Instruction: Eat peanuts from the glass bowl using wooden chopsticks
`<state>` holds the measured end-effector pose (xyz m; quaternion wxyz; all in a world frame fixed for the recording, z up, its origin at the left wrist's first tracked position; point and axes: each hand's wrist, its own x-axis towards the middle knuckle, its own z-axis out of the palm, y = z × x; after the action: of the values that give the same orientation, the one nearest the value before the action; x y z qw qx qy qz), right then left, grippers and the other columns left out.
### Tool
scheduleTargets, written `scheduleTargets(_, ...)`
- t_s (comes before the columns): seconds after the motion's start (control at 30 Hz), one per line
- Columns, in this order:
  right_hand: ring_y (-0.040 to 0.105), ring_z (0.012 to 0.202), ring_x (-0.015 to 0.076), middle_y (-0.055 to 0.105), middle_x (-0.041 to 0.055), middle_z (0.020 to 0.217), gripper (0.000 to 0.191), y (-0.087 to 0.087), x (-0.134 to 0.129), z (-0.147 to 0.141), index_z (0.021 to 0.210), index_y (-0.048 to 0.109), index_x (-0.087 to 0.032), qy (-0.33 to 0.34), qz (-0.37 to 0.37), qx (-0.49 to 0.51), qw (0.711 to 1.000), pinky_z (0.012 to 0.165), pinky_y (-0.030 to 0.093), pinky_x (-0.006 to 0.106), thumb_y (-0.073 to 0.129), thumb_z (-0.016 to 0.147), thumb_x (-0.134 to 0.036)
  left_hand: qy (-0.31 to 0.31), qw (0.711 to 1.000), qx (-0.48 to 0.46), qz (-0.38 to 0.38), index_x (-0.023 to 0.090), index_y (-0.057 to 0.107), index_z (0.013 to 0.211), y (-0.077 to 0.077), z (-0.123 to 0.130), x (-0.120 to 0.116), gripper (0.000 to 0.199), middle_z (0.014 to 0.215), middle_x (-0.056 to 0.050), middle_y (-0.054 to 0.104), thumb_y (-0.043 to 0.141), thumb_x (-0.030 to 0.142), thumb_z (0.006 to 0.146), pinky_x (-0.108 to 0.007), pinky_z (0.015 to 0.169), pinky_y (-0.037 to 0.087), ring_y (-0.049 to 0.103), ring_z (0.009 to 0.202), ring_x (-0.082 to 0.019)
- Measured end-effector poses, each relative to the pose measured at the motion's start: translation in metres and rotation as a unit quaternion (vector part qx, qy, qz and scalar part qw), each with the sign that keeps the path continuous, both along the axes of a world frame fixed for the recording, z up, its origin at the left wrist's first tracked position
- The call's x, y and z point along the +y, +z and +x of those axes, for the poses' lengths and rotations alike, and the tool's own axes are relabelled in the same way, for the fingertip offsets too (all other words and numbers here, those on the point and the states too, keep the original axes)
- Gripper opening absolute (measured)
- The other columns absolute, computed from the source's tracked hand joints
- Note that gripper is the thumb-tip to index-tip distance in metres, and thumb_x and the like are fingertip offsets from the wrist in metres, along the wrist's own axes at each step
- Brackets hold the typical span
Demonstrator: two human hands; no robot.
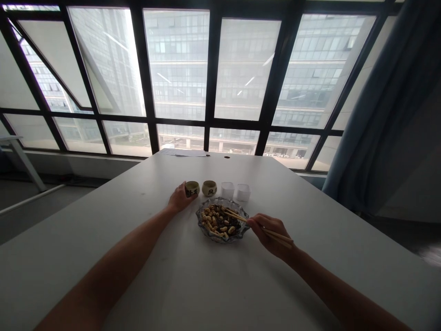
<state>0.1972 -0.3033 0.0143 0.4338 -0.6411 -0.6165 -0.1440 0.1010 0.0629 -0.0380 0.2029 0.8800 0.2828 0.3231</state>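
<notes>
My left hand (180, 198) grips a small yellowish cup (192, 189) with dark characters, its fingers round the left side. A matching cup (209, 189) stands just right of it, followed by two translucent plastic cups (227, 190) (243, 193). In front of them is a scalloped glass bowl (203, 231) with peanuts (216, 219) and small dark pieces (237, 225). My right hand (272, 233), at the bowl's right edge, holds a pair of wooden chopsticks (280, 237). Their tips reach over the bowl's contents; whether anything is pinched between them is too small to tell.
All of this stands on a long white table (193, 285). Papers (186, 152) lie at its far end near two dark round spots. Beyond are large windows, with a blue curtain (372, 119) on the right and another table's leg (27, 165) on the left.
</notes>
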Motion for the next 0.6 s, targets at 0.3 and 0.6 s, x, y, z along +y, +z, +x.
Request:
scheduleTargets(0.3,0.062,0.051,0.0156,0.068,0.0046,0.062,0.038,-0.013,-0.001,0.007,0.075,0.069,-0.019,-0.04,0.013,0.159,0.986,0.05,0.05,0.026,0.055,0.098,-0.046,-0.009,1.0,-0.02,0.002,0.014,0.046,0.143,-0.007,0.004,0.007,0.083,0.143,-0.021,0.056,0.073,0.053,0.075,-0.041,0.106,0.043,0.055,0.13,-0.034)
scheduleTargets(0.6,0.063,0.054,0.0165,0.07,0.0064,0.065,0.04,-0.019,0.0,0.011,0.077,0.072,-0.019,-0.054,0.016,0.191,0.98,0.051,0.053,0.027,0.06,0.094,-0.053,-0.012,1.0,-0.026,-0.009,0.014,0.047,0.142,-0.006,0.003,0.006,0.082,0.143,-0.022,0.055,0.075,0.051,0.074,-0.043,0.106,0.044,0.054,0.131,-0.035)
